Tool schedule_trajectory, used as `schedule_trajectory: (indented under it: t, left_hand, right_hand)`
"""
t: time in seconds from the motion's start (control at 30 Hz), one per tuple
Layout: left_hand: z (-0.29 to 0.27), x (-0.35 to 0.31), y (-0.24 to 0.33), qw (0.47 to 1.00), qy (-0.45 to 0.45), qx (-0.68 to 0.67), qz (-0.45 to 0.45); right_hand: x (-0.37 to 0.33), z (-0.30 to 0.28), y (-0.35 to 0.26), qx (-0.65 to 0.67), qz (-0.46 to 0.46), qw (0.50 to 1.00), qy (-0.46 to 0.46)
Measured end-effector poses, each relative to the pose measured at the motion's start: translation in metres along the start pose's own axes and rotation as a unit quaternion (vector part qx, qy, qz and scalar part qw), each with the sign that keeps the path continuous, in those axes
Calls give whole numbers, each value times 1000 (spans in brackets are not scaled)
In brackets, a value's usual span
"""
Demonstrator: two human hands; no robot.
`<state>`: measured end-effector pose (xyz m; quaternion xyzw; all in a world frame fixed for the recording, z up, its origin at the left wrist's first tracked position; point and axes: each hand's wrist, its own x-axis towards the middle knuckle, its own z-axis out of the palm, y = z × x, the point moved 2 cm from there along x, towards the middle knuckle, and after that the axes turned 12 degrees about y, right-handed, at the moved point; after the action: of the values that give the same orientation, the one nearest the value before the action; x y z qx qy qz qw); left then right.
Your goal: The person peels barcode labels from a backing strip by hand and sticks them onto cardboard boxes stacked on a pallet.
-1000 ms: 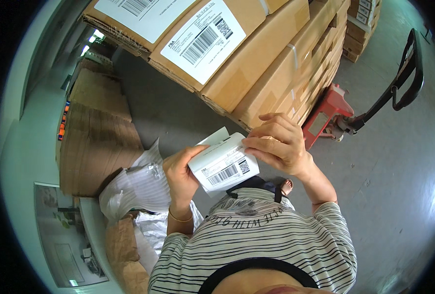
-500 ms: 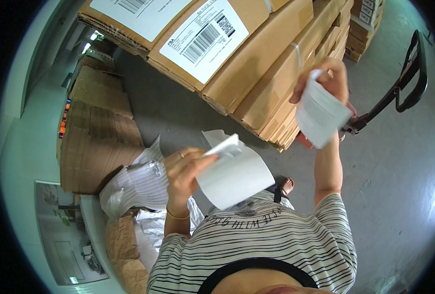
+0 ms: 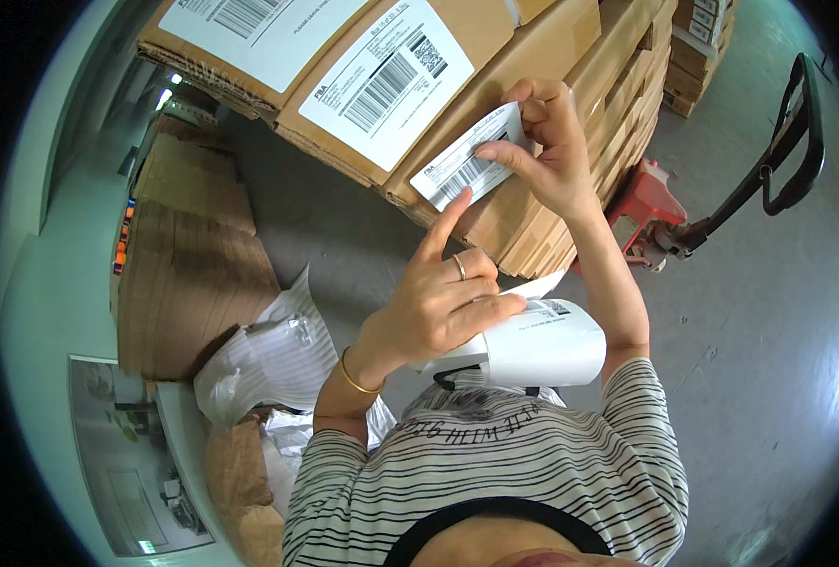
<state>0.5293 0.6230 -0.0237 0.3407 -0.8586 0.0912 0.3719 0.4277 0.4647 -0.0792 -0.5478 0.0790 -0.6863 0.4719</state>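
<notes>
A white barcode label (image 3: pixel 449 178) lies against the end of a brown carton (image 3: pixel 533 71) in the stack. My right hand (image 3: pixel 559 156) pinches its far right part, thumb pressed on the printed side and fingers behind the edge. From the near side, the stretched index finger of my left hand (image 3: pixel 438 307) touches the label's lower edge. The other fingers of that hand are closed round a curled strip of white labels (image 3: pixel 556 354), which hangs in front of my striped shirt. Part of the strip is hidden by the hand.
Larger barcode labels (image 3: pixel 377 85) are stuck on the neighbouring cartons. A red pallet jack (image 3: pixel 648 200) with a black handle stands at the right. Stacked flat cardboard (image 3: pixel 188 265), clear plastic wrap (image 3: pixel 268 354) and crumpled brown paper (image 3: pixel 240 472) are on the left.
My right hand has carried the single label leftward onto the carton, its printed side now showing. My left hand has moved right and up with the label strip, its index finger reaching the label.
</notes>
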Motion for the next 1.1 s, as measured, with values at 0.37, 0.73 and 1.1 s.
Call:
schedule_trajectory:
  t: [0.37, 0.73, 1.1]
  left_hand:
    - [1, 3, -12, 1000, -11, 19, -21]
    - [1, 0, -17, 999, -8, 17, -41]
    - [4, 0, -21, 999, -6, 31, -35]
  right_hand:
    - [4, -1, -7, -78, -9, 997, -22]
    - [7, 1, -8, -117, -36, 992, -13]
    - [4, 6, -9, -141, -35, 989, 12]
